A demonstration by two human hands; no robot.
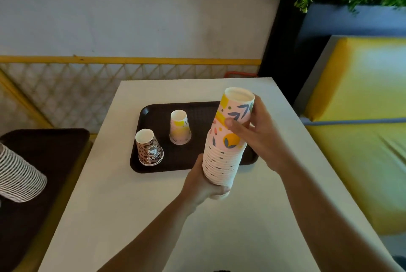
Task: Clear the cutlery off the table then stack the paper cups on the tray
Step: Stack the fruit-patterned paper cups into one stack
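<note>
Left hand (203, 180) gripping cup stack (226, 146) base, fingers mostly hidden, right hand (256, 133) seemingly pinching top cup (238, 106).

Paper cup stack (224, 155): many nested cups, upside down, bases up, pastel print with yellow, blue and pink shapes; stack leaning slightly, held in air over tray's near right corner.
Top cup (238, 105): same print, partly raised off stack.
Leopard-print cup (149, 147): single, inverted, standing on tray near its near left corner.
Pastel cup (180, 127): single, inverted, standing mid-tray, just beside leopard-print cup, apart.
Tray (197, 115): dark brown, rectangular, textured, flat on white table toward far edge.
</note>
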